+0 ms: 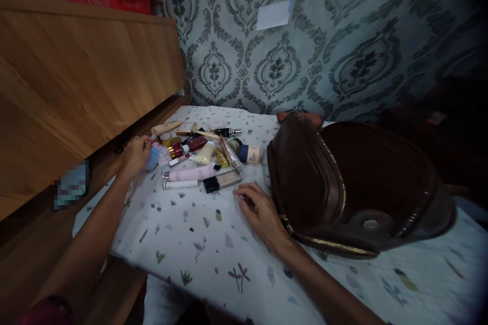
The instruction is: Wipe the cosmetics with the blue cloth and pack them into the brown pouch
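The cosmetics are grouped on the white printed cloth (213, 228), left of centre in the frame. A brown bag (301, 177) lies at right, gold zip partly toward the viewer.

Left hand (136, 156): at the left edge of the group, beside a light blue item (152, 159). Its fingers are bent; whether they pinch anything cannot be told, as the hand hides the contact.

Right hand (263, 210): at centre, in front of the bag. Its fingers are loosely curled, thumb apart, holding nothing, with the tips near the glass end of a black-capped bottle (224, 181).

The step in hand appears to be handling the small items one at a time. Recommended practice:

1. Grip each item by its body, not its cap; a loose cap could come away.
2. Lift items clear before shifting them. The pink tube (190, 172) and the white stick (181, 184) lie close together and may roll if nudged.
3. Take the cream tube (205, 152) lightly; squeezing could force out its contents.
4. Support the blue-lidded jar (250, 154) around its side.
5. Keep the right wrist off the bag's zip.
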A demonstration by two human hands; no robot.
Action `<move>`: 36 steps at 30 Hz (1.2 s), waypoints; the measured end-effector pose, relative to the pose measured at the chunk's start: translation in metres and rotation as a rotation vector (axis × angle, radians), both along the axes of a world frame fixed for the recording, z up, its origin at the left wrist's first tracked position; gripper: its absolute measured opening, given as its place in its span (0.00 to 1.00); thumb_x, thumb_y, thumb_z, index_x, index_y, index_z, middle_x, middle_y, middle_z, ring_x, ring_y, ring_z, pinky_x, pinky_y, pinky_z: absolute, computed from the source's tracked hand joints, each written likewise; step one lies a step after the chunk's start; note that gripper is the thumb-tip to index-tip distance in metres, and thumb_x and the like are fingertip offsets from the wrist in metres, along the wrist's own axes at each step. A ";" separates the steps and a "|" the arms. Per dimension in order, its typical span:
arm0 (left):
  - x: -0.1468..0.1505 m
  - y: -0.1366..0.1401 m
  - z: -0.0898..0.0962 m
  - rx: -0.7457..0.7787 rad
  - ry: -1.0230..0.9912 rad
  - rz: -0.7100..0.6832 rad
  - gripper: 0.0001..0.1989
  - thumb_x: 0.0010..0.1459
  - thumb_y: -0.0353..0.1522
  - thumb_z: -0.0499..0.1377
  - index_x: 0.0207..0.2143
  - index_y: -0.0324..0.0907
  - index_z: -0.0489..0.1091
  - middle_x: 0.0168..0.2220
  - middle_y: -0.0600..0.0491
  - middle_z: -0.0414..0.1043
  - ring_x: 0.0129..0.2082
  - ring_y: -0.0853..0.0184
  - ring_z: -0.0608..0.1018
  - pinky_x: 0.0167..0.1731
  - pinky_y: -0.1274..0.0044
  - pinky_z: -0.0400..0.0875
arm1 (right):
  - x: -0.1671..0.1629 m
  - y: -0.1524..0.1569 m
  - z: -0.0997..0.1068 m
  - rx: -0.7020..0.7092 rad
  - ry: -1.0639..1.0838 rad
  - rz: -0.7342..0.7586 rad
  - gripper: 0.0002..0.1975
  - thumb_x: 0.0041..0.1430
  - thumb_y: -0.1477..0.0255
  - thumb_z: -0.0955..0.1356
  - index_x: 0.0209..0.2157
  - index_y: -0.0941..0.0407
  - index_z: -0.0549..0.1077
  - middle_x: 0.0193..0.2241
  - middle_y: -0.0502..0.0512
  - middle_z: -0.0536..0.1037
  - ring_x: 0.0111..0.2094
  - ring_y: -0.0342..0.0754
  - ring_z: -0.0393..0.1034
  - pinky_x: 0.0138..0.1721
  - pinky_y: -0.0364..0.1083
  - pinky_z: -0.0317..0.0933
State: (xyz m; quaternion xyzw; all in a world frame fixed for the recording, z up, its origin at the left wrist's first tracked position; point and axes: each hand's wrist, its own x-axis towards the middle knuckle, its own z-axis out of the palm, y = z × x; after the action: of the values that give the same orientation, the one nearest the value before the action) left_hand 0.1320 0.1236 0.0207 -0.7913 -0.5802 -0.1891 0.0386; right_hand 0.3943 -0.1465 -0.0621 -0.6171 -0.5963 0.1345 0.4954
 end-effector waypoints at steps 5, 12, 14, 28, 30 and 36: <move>-0.012 0.013 0.007 -0.052 0.002 0.032 0.20 0.64 0.31 0.46 0.49 0.45 0.75 0.47 0.49 0.79 0.45 0.59 0.79 0.41 0.73 0.71 | 0.000 0.000 0.000 -0.009 -0.010 -0.007 0.10 0.62 0.74 0.63 0.39 0.56 0.77 0.42 0.60 0.76 0.39 0.51 0.72 0.38 0.48 0.68; 0.017 -0.004 0.002 -0.095 0.137 -0.212 0.22 0.66 0.44 0.51 0.55 0.44 0.73 0.53 0.46 0.75 0.51 0.54 0.76 0.47 0.71 0.69 | 0.000 -0.001 0.002 -0.025 -0.008 0.002 0.11 0.62 0.75 0.63 0.39 0.56 0.77 0.42 0.60 0.76 0.39 0.51 0.72 0.39 0.48 0.68; 0.027 -0.009 0.000 -0.110 0.238 -0.243 0.26 0.64 0.48 0.53 0.57 0.44 0.71 0.55 0.44 0.72 0.54 0.51 0.75 0.46 0.70 0.69 | 0.000 -0.002 0.003 -0.019 -0.016 0.001 0.10 0.62 0.75 0.63 0.39 0.56 0.77 0.42 0.60 0.76 0.39 0.50 0.72 0.40 0.48 0.68; 0.044 -0.018 -0.009 -0.059 0.001 -0.184 0.23 0.58 0.42 0.62 0.52 0.40 0.67 0.52 0.40 0.74 0.49 0.47 0.77 0.43 0.64 0.71 | -0.005 -0.001 0.004 -0.038 -0.203 0.120 0.12 0.61 0.78 0.64 0.44 0.57 0.76 0.47 0.61 0.78 0.52 0.56 0.69 0.54 0.56 0.65; 0.043 -0.021 -0.007 -0.018 -0.073 -0.194 0.23 0.58 0.41 0.62 0.52 0.41 0.66 0.51 0.42 0.73 0.49 0.48 0.76 0.43 0.63 0.71 | -0.008 -0.001 0.006 -0.078 -0.278 0.160 0.14 0.63 0.76 0.65 0.49 0.57 0.75 0.51 0.62 0.77 0.55 0.58 0.67 0.57 0.59 0.63; 0.047 -0.048 0.005 -0.029 -0.385 -0.511 0.26 0.49 0.44 0.67 0.48 0.41 0.71 0.44 0.48 0.76 0.42 0.57 0.77 0.42 0.68 0.71 | -0.013 -0.003 0.009 -0.117 -0.324 0.175 0.18 0.66 0.73 0.64 0.56 0.56 0.72 0.56 0.64 0.74 0.60 0.60 0.64 0.60 0.64 0.60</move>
State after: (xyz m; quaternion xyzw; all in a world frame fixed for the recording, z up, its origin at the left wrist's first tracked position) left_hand 0.1795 0.0753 0.0262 -0.8615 -0.3622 -0.3307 -0.1316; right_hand 0.3818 -0.1498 -0.0533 -0.6042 -0.7110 0.1104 0.3424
